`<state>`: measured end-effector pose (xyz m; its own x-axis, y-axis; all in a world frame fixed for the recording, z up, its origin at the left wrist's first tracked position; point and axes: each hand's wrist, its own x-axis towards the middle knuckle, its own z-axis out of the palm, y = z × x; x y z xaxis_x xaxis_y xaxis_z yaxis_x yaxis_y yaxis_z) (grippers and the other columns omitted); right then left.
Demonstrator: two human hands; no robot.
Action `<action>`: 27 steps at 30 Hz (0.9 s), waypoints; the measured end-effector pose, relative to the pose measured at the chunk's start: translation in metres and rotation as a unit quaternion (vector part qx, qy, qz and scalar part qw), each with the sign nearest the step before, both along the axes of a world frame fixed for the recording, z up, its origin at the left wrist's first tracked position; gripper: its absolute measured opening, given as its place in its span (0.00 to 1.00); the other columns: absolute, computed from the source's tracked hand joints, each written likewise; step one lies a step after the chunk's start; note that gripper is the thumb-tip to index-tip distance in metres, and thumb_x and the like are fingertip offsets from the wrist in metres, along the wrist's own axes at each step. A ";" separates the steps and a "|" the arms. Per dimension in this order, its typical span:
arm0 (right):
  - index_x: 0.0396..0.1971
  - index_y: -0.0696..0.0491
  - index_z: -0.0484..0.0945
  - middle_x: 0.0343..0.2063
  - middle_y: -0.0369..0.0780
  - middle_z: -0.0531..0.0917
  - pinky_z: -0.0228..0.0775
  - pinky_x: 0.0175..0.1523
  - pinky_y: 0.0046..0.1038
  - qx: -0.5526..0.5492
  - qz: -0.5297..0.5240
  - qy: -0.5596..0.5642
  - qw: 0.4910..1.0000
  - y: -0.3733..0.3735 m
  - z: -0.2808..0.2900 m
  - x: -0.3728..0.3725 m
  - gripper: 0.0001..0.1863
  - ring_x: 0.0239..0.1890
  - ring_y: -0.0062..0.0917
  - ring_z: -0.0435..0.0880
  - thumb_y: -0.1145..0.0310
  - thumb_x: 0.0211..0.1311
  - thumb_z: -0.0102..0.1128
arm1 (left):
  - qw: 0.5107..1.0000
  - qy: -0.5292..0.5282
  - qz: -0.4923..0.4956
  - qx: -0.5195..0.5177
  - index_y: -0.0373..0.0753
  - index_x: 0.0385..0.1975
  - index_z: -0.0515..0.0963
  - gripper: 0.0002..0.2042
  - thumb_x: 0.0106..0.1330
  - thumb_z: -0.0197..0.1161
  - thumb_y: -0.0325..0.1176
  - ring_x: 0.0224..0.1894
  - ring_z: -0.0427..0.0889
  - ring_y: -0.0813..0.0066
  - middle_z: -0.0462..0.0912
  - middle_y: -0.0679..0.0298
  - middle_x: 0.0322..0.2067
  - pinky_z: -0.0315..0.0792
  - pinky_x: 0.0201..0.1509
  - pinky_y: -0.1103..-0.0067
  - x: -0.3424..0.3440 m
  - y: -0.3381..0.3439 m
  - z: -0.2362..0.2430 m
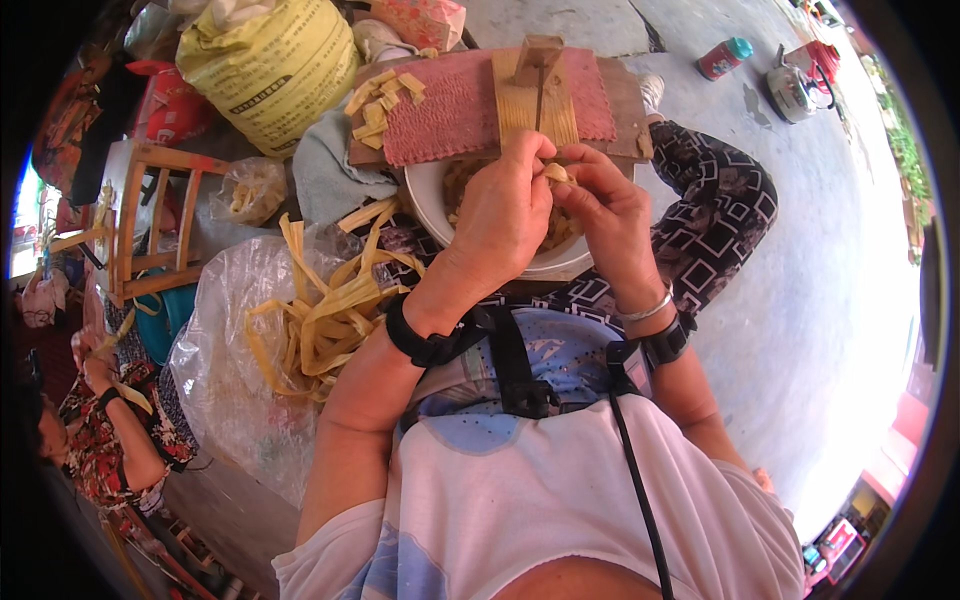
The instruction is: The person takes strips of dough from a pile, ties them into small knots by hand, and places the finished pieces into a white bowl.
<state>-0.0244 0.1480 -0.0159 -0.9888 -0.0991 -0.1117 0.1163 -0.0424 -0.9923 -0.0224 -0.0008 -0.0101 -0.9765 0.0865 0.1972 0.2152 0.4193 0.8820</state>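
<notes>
My left hand (507,208) and my right hand (608,208) meet above a white basin (428,205). Between their fingertips is a small folded piece of pale yellow strip (556,174), pinched from both sides; part of it is hidden by my fingers. More small yellow pieces (560,232) lie inside the basin. Just beyond my hands, a wooden board covered with a pink cloth (440,105) lies across the basin's far side. A wooden block with a slotted upright (538,75) stands on it. Short folded yellow pieces (385,100) are heaped at the board's left end.
Long yellow strips (330,320) lie on a clear plastic sheet (220,340) to my left. A yellow sack (270,70), a grey cloth (335,170) and a wooden chair (160,220) are beyond. Another person (120,430) sits far left. A bottle (725,60) and a kettle (795,93) stand at far right.
</notes>
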 end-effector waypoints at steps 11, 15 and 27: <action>0.47 0.55 0.76 0.39 0.37 0.81 0.74 0.47 0.26 -0.439 0.133 -0.196 0.867 0.009 -0.016 0.015 0.11 0.40 0.22 0.81 0.72 0.67 0.56 | 0.983 0.132 -0.016 -0.127 0.36 0.36 0.74 0.07 0.57 0.58 0.21 0.35 0.78 0.52 0.76 0.56 0.32 0.72 0.37 0.66 0.009 -0.001 0.010; 0.48 0.55 0.75 0.39 0.36 0.81 0.75 0.46 0.28 -0.367 0.092 -0.172 0.910 0.010 -0.007 0.018 0.11 0.38 0.21 0.81 0.72 0.68 0.54 | 0.992 0.086 0.000 -0.088 0.37 0.37 0.74 0.08 0.58 0.57 0.21 0.34 0.78 0.52 0.75 0.55 0.30 0.72 0.36 0.65 0.019 -0.003 0.020; 0.46 0.65 0.77 0.37 0.40 0.82 0.74 0.46 0.23 -0.112 0.099 -0.110 0.983 0.039 -0.008 0.026 0.12 0.38 0.22 0.81 0.78 0.65 0.52 | 0.993 -0.031 -0.077 0.082 0.32 0.31 0.76 0.06 0.58 0.62 0.28 0.30 0.81 0.55 0.80 0.52 0.25 0.73 0.33 0.69 0.023 -0.011 0.005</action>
<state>0.0018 0.1869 -0.0243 -0.9023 -0.3329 -0.2738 0.3545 -0.2120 -0.9107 0.0011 -0.0116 -0.0049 -0.9653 0.2065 0.1601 0.2077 0.2348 0.9496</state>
